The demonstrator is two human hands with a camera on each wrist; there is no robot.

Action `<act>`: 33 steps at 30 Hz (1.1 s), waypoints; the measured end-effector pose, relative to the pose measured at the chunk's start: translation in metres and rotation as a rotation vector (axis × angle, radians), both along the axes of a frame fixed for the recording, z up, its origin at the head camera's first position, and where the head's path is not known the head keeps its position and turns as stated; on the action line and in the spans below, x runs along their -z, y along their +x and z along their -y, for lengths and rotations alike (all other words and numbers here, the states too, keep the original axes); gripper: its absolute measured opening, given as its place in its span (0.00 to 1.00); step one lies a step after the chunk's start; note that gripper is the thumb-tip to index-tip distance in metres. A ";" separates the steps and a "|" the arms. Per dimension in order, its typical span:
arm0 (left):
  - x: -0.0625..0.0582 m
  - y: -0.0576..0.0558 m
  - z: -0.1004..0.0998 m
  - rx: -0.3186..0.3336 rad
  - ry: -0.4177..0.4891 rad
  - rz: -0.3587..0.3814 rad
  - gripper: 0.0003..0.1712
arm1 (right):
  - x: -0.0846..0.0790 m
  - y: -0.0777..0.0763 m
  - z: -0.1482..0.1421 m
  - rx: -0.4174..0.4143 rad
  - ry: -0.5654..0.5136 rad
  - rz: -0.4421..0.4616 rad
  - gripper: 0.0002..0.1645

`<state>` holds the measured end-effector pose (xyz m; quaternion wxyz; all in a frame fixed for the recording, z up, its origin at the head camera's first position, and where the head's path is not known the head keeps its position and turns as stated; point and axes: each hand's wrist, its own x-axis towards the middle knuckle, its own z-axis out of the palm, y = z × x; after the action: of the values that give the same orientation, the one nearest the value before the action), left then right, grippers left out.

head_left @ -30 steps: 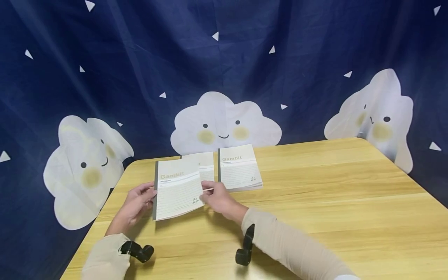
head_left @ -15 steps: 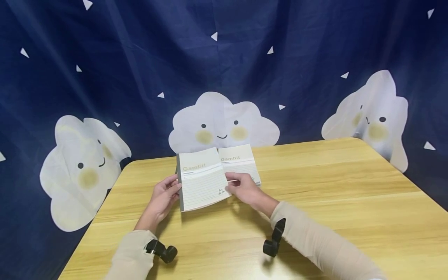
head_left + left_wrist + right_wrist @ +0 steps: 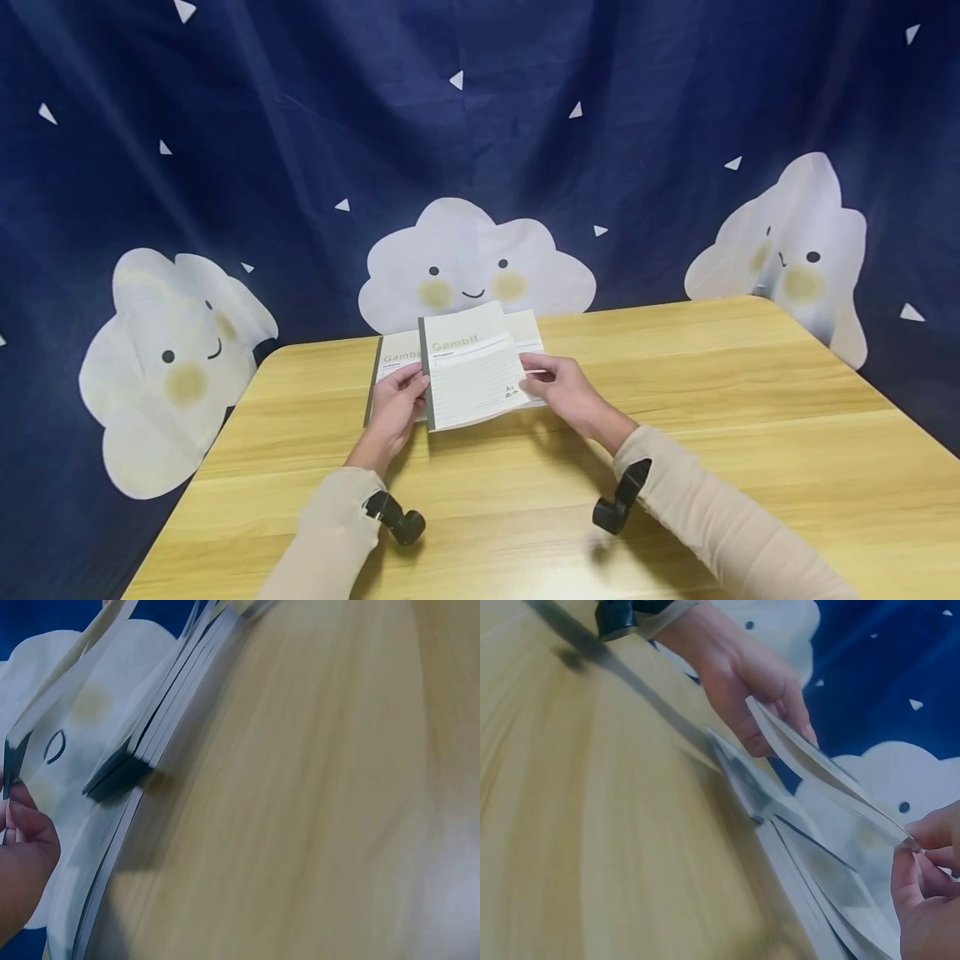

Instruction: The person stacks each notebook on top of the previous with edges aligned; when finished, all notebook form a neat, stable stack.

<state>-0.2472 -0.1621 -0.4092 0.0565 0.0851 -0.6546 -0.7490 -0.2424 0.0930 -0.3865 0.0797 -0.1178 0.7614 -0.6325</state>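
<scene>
A cream "Gambit" notebook (image 3: 471, 367) with a grey spine is held just above the wooden table (image 3: 675, 433), tilted. My left hand (image 3: 414, 390) pinches its left edge and my right hand (image 3: 536, 375) pinches its right edge. It hovers over two more notebooks lying flat: one to the left (image 3: 392, 357) and one mostly hidden behind it on the right (image 3: 528, 330). In the right wrist view the held notebook (image 3: 817, 769) spans between the left hand (image 3: 750, 682) and the right hand's fingertips (image 3: 930, 870), above the flat notebooks (image 3: 802, 885). In the left wrist view the notebook edges (image 3: 150, 742) show beside my left hand's fingers (image 3: 22, 832).
A dark blue cloth backdrop with white cloud faces (image 3: 472, 258) hangs behind the table. Bare wood stretches to the right (image 3: 750, 400) and along the front. Black wrist cameras (image 3: 397, 518) sit on both sleeves.
Both hands carried the held notebook rightward and away from me, from over the left notebook to above the right one. The left notebook is now uncovered.
</scene>
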 end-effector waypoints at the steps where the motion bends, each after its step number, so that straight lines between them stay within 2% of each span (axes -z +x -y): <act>1: 0.000 -0.002 -0.003 -0.011 -0.005 0.001 0.20 | 0.000 -0.001 -0.002 0.009 0.000 0.004 0.30; 3: 0.001 -0.005 -0.009 -0.023 -0.028 0.002 0.19 | -0.001 -0.004 -0.006 0.023 -0.001 0.001 0.30; 5: 0.001 -0.008 -0.013 -0.007 -0.045 0.011 0.20 | -0.001 -0.007 -0.010 0.040 -0.013 0.006 0.30; 11: -0.002 -0.015 -0.021 0.124 -0.131 0.031 0.26 | 0.002 -0.012 -0.020 0.064 -0.044 0.008 0.30; 14: -0.002 -0.020 -0.023 0.164 -0.177 0.035 0.27 | 0.003 -0.013 -0.024 0.065 -0.062 0.005 0.29; 18: 0.001 -0.025 -0.030 0.140 -0.286 0.022 0.26 | 0.006 -0.015 -0.028 0.077 -0.065 0.003 0.28; 23: 0.003 -0.024 -0.040 0.108 -0.423 -0.011 0.26 | 0.014 -0.018 -0.030 0.117 -0.044 0.004 0.27; 27: 0.003 -0.024 -0.045 0.126 -0.491 -0.042 0.26 | 0.020 -0.020 -0.031 0.155 -0.039 0.000 0.26; 33: 0.003 -0.024 -0.047 0.152 -0.530 -0.061 0.25 | 0.027 -0.024 -0.029 0.203 -0.031 0.006 0.26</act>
<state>-0.2714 -0.1147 -0.4123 0.0401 -0.0047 -0.8303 -0.5559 -0.2662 0.1222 -0.4132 0.0158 -0.0395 0.7594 -0.6493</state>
